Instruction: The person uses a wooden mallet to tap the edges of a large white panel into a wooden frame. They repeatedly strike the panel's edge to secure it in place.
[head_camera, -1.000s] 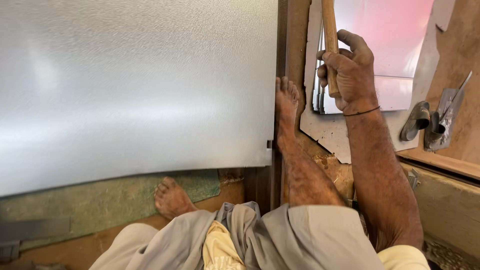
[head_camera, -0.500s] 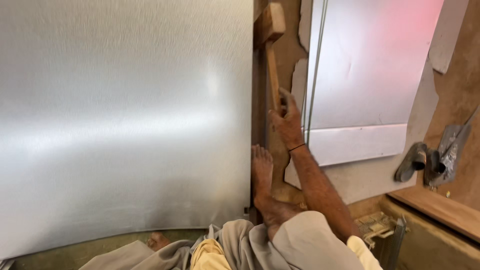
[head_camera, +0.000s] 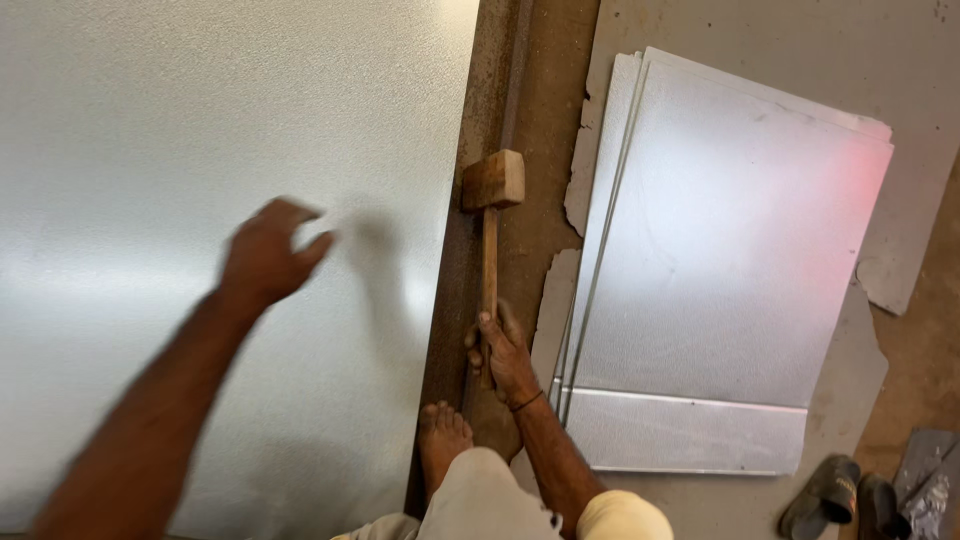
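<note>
Apparently right hand (head_camera: 505, 352) — wooden mallet (head_camera: 491, 215) gripped.

Wooden mallet (head_camera: 490, 235): blocky head on metal sheet's (head_camera: 200, 200) right edge, handle pointing toward viewer.

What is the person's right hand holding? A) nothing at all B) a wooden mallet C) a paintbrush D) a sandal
B: the right hand wraps round the handle of the wooden mallet, whose block head lies by the edge of the big metal sheet, while the left hand holds nothing.
</note>
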